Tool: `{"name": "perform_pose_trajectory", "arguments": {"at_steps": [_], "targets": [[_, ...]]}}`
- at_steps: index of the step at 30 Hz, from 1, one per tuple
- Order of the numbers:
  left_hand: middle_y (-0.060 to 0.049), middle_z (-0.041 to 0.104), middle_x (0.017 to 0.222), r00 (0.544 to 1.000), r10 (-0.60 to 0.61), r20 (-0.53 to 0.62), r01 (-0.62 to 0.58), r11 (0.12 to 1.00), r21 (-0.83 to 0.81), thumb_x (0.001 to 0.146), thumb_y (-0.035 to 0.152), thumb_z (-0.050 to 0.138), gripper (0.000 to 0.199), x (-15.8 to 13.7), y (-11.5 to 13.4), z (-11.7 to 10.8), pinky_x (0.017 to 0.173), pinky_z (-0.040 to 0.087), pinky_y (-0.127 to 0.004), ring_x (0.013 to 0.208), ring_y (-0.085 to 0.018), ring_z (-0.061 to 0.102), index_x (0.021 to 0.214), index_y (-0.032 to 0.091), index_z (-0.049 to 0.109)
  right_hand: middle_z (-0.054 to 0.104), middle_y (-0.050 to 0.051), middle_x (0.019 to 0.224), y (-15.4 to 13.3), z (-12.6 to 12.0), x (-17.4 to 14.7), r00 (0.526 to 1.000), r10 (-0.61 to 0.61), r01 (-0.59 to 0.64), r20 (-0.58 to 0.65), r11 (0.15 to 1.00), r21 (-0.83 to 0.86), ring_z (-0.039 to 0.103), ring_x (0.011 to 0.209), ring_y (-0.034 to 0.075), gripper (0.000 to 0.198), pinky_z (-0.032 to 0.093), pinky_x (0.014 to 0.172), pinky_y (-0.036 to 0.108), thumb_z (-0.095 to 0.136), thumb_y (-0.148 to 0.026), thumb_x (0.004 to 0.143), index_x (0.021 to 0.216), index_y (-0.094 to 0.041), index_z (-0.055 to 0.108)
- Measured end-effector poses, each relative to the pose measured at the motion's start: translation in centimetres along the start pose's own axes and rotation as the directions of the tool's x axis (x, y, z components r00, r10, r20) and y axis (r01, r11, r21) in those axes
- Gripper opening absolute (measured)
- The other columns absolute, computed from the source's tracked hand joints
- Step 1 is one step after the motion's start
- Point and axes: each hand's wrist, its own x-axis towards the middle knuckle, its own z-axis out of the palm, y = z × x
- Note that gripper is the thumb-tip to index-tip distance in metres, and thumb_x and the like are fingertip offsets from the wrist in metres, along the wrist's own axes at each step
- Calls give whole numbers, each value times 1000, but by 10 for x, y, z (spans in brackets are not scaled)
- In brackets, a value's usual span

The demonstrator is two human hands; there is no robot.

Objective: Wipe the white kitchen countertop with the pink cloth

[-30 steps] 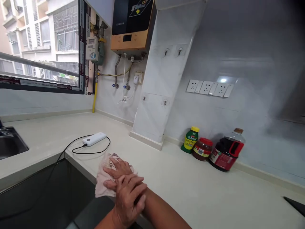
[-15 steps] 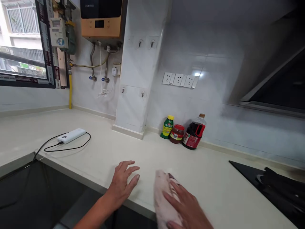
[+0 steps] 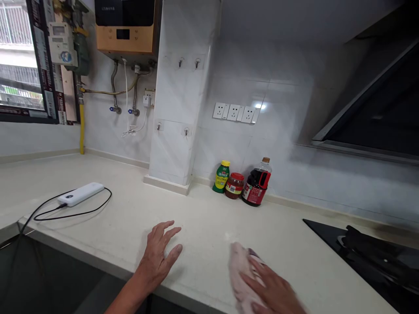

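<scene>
My right hand (image 3: 273, 285) presses a pale pink cloth (image 3: 240, 272) against the white countertop (image 3: 203, 244), near its front edge. The fingers lie over the cloth and are a little blurred. Part of the cloth is hidden under the palm. My left hand (image 3: 157, 253) is over the counter's front edge, to the left of the cloth, with its fingers spread and nothing in them. Whether its fingertips touch the surface I cannot tell.
By the wall stand a green squeeze bottle (image 3: 221, 176), a red-lidded jar (image 3: 234, 186) and a dark sauce bottle (image 3: 256, 183). A white power bank (image 3: 81, 194) with a black cable lies left. At right is a black cooktop (image 3: 363, 261) beneath a range hood (image 3: 376, 113).
My right hand and the cloth have moved to the right along the counter, farther from my left hand. The left hand keeps its spread pose. The view has shifted slightly right.
</scene>
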Motion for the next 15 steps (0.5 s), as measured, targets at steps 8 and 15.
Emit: {"name": "perform_pose_trajectory", "arguments": {"at_steps": [8, 15], "targets": [[-8, 52, 144, 997, 71, -21, -70, 997, 34, 99, 37, 50, 40, -1, -17, 5, 108, 44, -52, 134, -30, 47, 138, 31, 56, 19, 5, 166, -179, -10, 169, 839, -544, 544, -20, 837, 59, 21, 149, 37, 66, 24, 115, 70, 52, -52, 91, 152, -38, 31], [-10, 61, 132, 993, 103, -62, -95, 987, 129, 99, 35, 49, 31, 4, -23, 8, 101, 49, -48, 124, -29, 56, 125, 28, 65, 29, 0, 162, -175, -11, 242, 867, -496, 495, -54, 868, -22, 37, 139, 29, 65, 35, 112, 56, 55, -59, 86, 146, -41, 40]]}}
